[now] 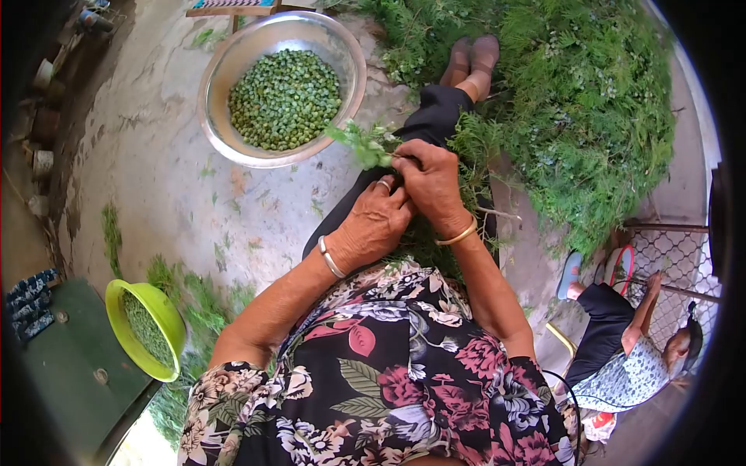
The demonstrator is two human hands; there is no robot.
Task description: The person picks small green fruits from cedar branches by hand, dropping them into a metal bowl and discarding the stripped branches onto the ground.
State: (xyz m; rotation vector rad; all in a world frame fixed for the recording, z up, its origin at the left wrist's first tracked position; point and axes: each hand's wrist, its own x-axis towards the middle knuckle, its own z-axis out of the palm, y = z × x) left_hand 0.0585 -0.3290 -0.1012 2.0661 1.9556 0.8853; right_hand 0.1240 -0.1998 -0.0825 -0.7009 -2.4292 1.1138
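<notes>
A small green sprig (364, 145) with feathery leaves is pinched between the thumb and fingers of my right hand (432, 180), above my lap. My left hand (368, 220) touches it from the near side, its fingers curled together; whatever they hold is hidden. To the upper left, a wide metal basin (216, 133) stands on the ground with a heap of small round green cones (284, 99) in it. The sprig's leafy end points toward the basin's near rim. More greenery lies across my lap, partly covered by my hands.
Cut evergreen branches (579, 116) form a large pile at the upper right. A yellow-green basin (172, 311) with green bits stands at lower left, beside a dark green board (78, 361). Another person (622, 349) sits at right near a wire mesh (684, 260). Loose sprigs litter the concrete.
</notes>
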